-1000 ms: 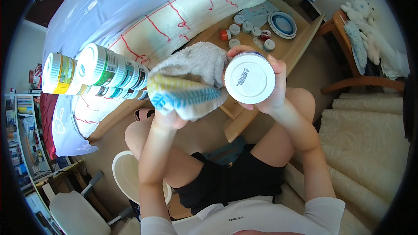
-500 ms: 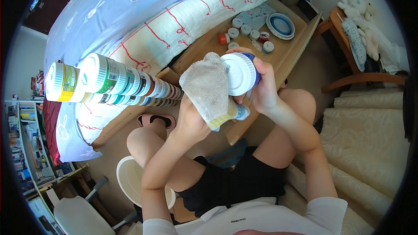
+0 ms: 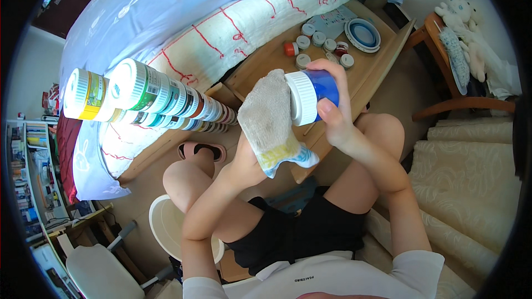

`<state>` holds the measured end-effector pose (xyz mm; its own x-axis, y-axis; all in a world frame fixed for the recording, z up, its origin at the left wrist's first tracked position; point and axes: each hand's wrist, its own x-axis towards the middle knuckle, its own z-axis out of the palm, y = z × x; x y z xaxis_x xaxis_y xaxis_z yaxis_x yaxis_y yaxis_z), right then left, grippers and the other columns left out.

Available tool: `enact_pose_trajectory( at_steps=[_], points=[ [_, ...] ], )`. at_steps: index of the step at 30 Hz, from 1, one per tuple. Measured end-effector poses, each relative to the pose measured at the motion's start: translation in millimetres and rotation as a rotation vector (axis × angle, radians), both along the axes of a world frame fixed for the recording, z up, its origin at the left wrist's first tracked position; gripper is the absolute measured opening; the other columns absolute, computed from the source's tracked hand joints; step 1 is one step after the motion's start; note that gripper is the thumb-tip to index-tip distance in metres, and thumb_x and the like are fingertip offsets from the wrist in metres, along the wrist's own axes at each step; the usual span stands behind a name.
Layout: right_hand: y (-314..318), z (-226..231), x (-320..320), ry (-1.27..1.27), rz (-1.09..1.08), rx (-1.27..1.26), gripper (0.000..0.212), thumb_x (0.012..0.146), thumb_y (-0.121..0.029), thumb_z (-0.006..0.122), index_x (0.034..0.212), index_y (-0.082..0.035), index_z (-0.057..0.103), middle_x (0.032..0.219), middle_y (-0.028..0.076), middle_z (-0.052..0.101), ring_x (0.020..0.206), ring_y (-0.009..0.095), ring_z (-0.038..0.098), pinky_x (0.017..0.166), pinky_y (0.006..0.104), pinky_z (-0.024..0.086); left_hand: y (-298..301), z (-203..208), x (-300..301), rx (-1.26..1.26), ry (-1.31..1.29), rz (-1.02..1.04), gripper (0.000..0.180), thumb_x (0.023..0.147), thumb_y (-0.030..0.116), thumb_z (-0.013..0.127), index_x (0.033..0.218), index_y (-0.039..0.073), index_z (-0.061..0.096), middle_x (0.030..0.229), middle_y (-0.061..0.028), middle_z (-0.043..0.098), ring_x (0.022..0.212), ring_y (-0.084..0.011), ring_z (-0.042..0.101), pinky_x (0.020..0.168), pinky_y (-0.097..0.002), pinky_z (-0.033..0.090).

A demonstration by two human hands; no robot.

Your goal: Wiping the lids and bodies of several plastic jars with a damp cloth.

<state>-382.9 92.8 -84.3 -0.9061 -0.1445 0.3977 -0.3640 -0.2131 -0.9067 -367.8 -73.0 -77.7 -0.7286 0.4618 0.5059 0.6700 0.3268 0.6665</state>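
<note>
1. Your blue jar (image 3: 326, 86) is mid-frame, off the surfaces, in your right hand (image 3: 339, 124): thumb on the near side, fingers curled round the far side.
2. Jar's on its side, long axis roughly across the frame. White ridged lid (image 3: 303, 99) points left, toward the cloth (image 3: 266, 108); bottom end sits toward your right palm.
3. Your left hand (image 3: 248, 160) grips the cloth from below; most of its fingers are hidden by it. Cloth is right at the lid's left edge; can't tell how hard it presses.
4. Hands are apart, jar and cloth between them. Right is nearer the jar (on it); left is nearer the lid side.
5. Labels: jar stacks (image 3: 180, 99) at left carry printed wraps, green and yellow nearest. Blue jar's print: can't make out.
6. Other writing: small dark lettering on your white shirt (image 3: 332, 277), lower centre; red script-like strokes on the cream pad (image 3: 183, 58), upper left.
</note>
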Motion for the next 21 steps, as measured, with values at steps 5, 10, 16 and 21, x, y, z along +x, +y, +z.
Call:
enact_pose_trajectory(
  at_steps=[5,10,16,21],
  points=[
    [0.8,0.6,3.4,-0.139,0.039,-0.012,0.048,0.081,-0.034,0.047,0.116,-0.005,0.034,0.102,0.008,0.043,0.091,0.013,0.044,0.079,0.0250,0.036,-1.7,0.9,1.5,-0.094,0.077,-0.011,0.048,0.060,0.017,0.073,0.102,0.003,0.053,0.106,-0.0153,0.051,0.099,-0.0351,0.048,0.086,-0.0438,0.036],
    [3.3,-6.8,3.1,-0.036,-0.077,0.052,0.045,0.082,-0.035,0.041,0.115,-0.005,0.035,0.102,0.008,0.045,0.085,0.011,0.048,0.062,0.0213,0.042,3.9,15.0,1.2,0.000,0.049,-0.030,0.041,0.059,0.019,0.072,0.096,0.006,0.058,0.099,-0.0134,0.055,0.095,-0.0357,0.051,0.083,-0.0443,0.038],
    [0.6,6.7,2.5,-0.308,-0.084,-0.156,0.046,0.081,-0.035,0.040,0.115,-0.005,0.038,0.094,0.009,0.050,0.061,0.010,0.052,0.038,0.0194,0.040,6.5,13.2,1.5,-0.060,0.041,-0.014,0.036,0.064,0.020,0.068,0.099,0.012,0.060,0.101,-0.0086,0.057,0.097,-0.0306,0.053,0.084,-0.0417,0.039],
    [2.7,13.1,-1.3,-0.432,-0.044,-0.367,0.046,0.081,-0.037,0.038,0.113,-0.004,0.040,0.090,0.009,0.052,0.049,0.011,0.050,0.034,0.0222,0.038,8.1,4.6,-4.6,-0.078,0.092,0.019,0.034,0.065,0.022,0.067,0.097,0.013,0.061,0.103,-0.0074,0.057,0.098,-0.0298,0.053,0.086,-0.0411,0.038]
  ],
)
